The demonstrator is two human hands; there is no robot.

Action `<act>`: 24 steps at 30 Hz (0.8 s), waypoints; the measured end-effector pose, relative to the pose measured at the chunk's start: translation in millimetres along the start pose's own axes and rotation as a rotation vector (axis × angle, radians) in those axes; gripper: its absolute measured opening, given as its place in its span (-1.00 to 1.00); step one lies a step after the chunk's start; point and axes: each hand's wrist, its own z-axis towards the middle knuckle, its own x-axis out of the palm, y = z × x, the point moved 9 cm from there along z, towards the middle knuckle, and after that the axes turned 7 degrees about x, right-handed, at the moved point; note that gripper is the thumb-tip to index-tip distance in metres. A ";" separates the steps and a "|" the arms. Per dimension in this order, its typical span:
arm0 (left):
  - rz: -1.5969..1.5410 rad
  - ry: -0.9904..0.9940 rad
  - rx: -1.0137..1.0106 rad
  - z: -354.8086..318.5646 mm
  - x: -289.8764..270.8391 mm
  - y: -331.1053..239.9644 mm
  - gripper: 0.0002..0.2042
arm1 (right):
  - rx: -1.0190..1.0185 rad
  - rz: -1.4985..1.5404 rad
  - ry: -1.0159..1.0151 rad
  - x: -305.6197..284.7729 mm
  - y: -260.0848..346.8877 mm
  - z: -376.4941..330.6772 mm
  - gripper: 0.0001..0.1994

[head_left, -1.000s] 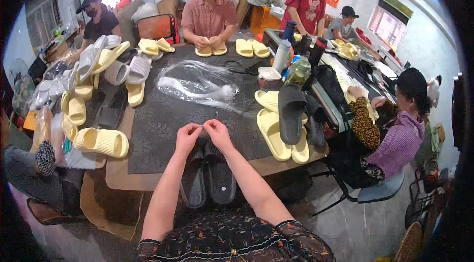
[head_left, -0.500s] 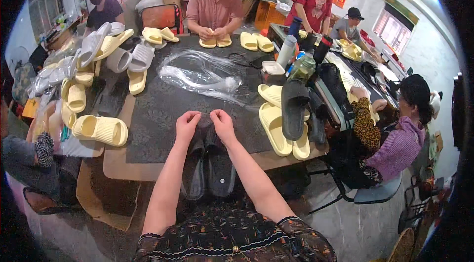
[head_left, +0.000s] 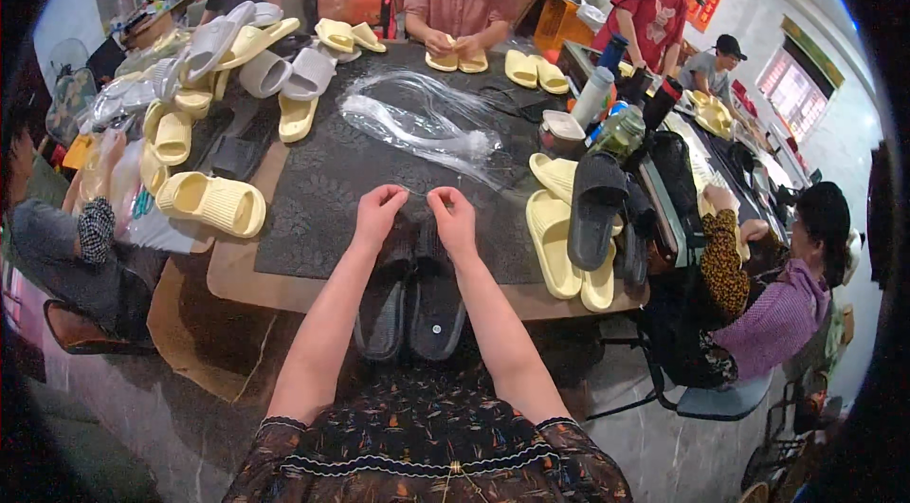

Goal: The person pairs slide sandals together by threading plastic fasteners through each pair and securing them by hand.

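Note:
A pair of black slippers (head_left: pixel 412 299) lies sole-up at the near table edge, toes toward me and hanging over the edge. My left hand (head_left: pixel 377 211) and my right hand (head_left: pixel 453 214) are closed side by side over the far ends of the pair, fingers pinched. A thin thread or tie seems stretched between the two hands; it is too small to be sure.
A dark mat (head_left: pixel 332 171) covers the wooden table (head_left: pixel 237 275). Yellow slippers (head_left: pixel 210 202) lie left, more yellow and black slippers (head_left: pixel 578 219) right, clear plastic bags (head_left: pixel 417 119) in the middle. Bottles and a jar (head_left: pixel 616 128) stand far right. Several people sit or stand around the table.
My head has dipped and moved closer, so the table looks nearer. Both hands stay together at the black slippers, shifted slightly toward me.

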 end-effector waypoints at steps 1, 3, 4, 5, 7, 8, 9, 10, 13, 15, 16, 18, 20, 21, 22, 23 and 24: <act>-0.021 -0.018 -0.008 0.1 -1.1 0.1 -0.85 | -0.076 -0.084 -0.048 -4.3 13.8 -2.8 -0.87; -0.036 -0.050 -0.015 -1.6 -7.5 -1.2 -0.85 | -0.241 -0.087 -0.081 -4.6 36.6 -8.7 -0.88; -0.065 -0.076 -0.087 -5.4 -17.0 3.8 -0.85 | -0.230 -0.123 -0.046 2.7 70.1 -21.3 -0.89; -0.100 -0.087 -0.154 -6.6 -18.5 6.3 -0.85 | -0.224 -0.161 -0.027 2.1 96.7 -31.5 -0.89; -0.110 -0.121 -0.182 -3.3 -23.2 14.9 -0.84 | -0.246 -0.197 -0.001 -0.7 114.3 -48.4 -0.90; -0.214 -0.144 -0.193 -0.7 -27.8 20.0 -0.80 | -0.227 -0.310 0.081 6.8 120.6 -58.9 -0.87; -0.321 -0.160 -0.204 1.3 -30.9 23.3 -0.75 | -0.209 -0.426 0.157 10.1 124.4 -70.6 -0.83; -0.439 -0.216 -0.214 4.0 -38.3 23.5 -0.69 | -0.207 -0.424 0.173 5.5 129.5 -80.5 -0.83; -0.300 -0.389 -0.157 12.4 -100.1 4.8 -0.66 | 0.085 -0.706 0.507 11.0 92.4 -110.4 -0.71; 0.506 -0.606 0.290 8.3 -184.1 -43.1 -0.59 | 0.069 -0.851 0.635 18.0 77.1 -128.0 -0.62; 0.783 -0.674 0.303 6.9 -201.7 -61.3 -0.52 | 0.134 -0.893 0.615 12.2 69.5 -127.6 -0.52; 1.114 -0.702 0.099 12.3 -224.8 -88.8 -0.39 | 0.153 -0.936 0.518 1.4 55.4 -119.7 -0.48; 1.369 -0.792 -0.048 -4.9 -310.8 -78.6 -0.31 | 0.123 -0.961 0.475 16.7 60.7 -119.5 -0.44; 1.580 -0.901 0.018 -27.7 -364.0 -73.1 -0.27 | 0.051 -1.030 0.522 41.8 67.7 -122.0 -0.42; 1.126 -0.765 -0.141 -7.9 -356.0 -54.5 -0.24 | 0.051 -1.127 0.473 35.7 63.9 -114.9 -0.40; 0.685 -0.599 -0.303 6.8 -332.0 -32.9 -0.22 | 0.096 -1.134 0.418 26.4 55.9 -109.0 -0.40; 0.707 -0.595 -0.332 6.3 -335.2 -32.3 -0.24 | 0.067 -1.103 0.366 28.5 55.9 -106.4 -0.41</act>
